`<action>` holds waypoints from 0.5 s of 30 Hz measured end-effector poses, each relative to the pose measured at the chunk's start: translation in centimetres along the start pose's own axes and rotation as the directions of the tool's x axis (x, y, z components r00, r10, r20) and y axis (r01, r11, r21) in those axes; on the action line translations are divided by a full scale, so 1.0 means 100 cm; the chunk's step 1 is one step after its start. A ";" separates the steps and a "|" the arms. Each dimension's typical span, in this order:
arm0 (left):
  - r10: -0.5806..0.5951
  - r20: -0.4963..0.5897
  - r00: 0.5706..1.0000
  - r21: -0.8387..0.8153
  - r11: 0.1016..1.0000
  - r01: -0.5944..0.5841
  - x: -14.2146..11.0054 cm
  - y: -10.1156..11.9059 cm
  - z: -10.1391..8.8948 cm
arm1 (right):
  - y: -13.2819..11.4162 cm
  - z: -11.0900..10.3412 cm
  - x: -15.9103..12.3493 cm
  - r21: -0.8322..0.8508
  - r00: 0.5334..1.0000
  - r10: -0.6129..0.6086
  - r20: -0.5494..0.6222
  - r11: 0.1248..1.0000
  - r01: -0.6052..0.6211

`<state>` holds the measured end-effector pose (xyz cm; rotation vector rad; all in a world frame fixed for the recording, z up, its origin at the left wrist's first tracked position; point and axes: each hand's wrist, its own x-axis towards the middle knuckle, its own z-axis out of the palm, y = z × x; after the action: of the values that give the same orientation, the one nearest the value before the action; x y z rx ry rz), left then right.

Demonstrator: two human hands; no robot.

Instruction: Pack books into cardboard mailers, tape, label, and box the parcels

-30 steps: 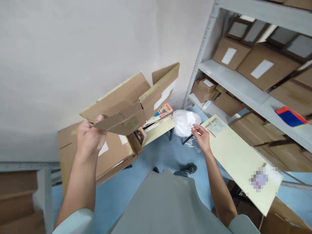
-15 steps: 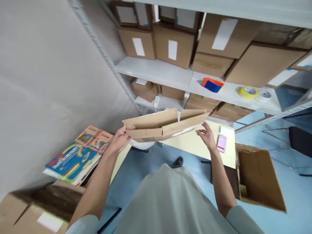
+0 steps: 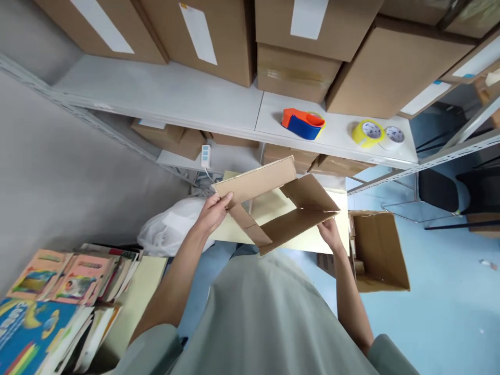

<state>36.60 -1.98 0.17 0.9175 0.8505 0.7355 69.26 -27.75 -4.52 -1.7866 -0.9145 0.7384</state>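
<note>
A brown cardboard box [image 3: 302, 227] is held in front of me above the cream table, opened out so that I look right through it to the tabletop. My left hand [image 3: 214, 212] grips its left side, thumb on the raised panel and the other fingers out of sight behind. At the box's right corner, my right hand [image 3: 330, 232] holds the lower edge from below, its fingers partly hidden by the cardboard.
Closed cartons fill the grey shelf [image 3: 219, 101], with an orange-and-blue tape dispenser [image 3: 303, 124] and a yellow tape roll [image 3: 367, 133]. A white plastic bag [image 3: 167, 226] and stacked books [image 3: 39, 317] are on the left. A large open carton [image 3: 380, 252] stands at right.
The box has gone from nearly flat to spread open with a hole through it. My right hand, loose beside it before, now grips its right corner. The view has shifted.
</note>
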 end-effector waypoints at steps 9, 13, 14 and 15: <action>-0.203 0.226 0.953 0.017 0.979 0.204 0.093 -0.024 0.036 | -0.024 0.041 -0.037 0.045 0.978 0.114 -0.174 0.993 -0.108; -0.259 0.283 0.924 0.039 0.965 0.259 0.120 -0.038 0.046 | -0.023 0.058 -0.050 0.036 0.946 0.198 -0.258 0.980 -0.196; -0.272 0.292 0.917 0.048 0.962 0.270 0.125 -0.042 0.049 | -0.021 0.062 -0.053 0.038 0.934 0.219 -0.284 0.975 -0.217; -0.284 0.298 0.911 0.057 0.958 0.280 0.130 -0.047 0.052 | -0.019 0.065 -0.055 0.040 0.920 0.239 -0.309 0.970 -0.239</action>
<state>48.03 4.94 -6.12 0.8691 0.6951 0.3257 60.60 -28.78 -4.61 -1.9660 -0.4896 0.5822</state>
